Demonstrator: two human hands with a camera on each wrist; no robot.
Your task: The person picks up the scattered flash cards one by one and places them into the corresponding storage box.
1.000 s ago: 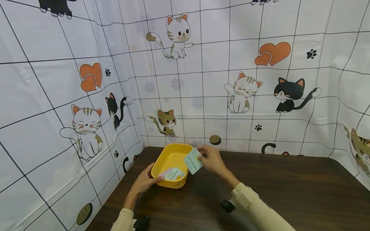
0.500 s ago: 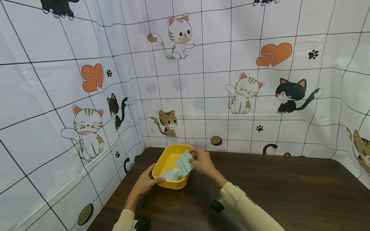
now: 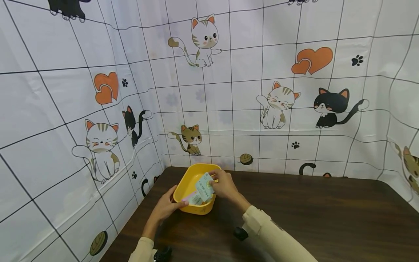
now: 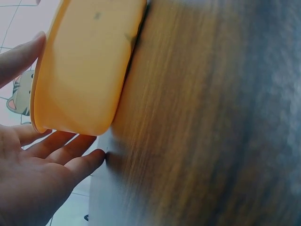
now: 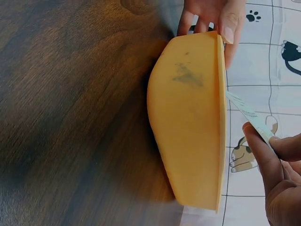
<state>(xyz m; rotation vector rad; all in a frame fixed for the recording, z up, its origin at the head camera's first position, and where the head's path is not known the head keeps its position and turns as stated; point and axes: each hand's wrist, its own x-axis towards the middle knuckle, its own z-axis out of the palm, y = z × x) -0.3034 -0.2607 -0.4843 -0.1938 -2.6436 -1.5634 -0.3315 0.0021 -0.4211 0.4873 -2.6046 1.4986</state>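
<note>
A yellow plastic bin [image 3: 200, 209] sits on the dark table near its far left corner. My left hand [image 3: 164, 204] grips the bin at its near left corner; in the left wrist view the thumb [image 4: 23, 57] lies at the rim and the fingers reach along the outer wall [image 4: 84, 75]. Between thumb and fingers my right hand [image 3: 226, 187] pinches a pale green card [image 3: 203, 187] that reads "cantaloupe". Its lower end overlaps the bin's opening. In the right wrist view the card [image 5: 250, 117] tilts at the rim. Another card [image 3: 194, 198], pale with pink, lies inside the bin.
The dark wood table [image 3: 294, 214] extends to the right of the bin. A white sheet [image 3: 242, 91] printed with cats and grid lines hangs behind the table and along its left side. Dark devices [image 3: 240, 233] are strapped at both wrists.
My right hand has brought the cantaloupe card leftward and down, from beside the bin's right rim to over its opening. The left hand keeps its hold on the bin.
</note>
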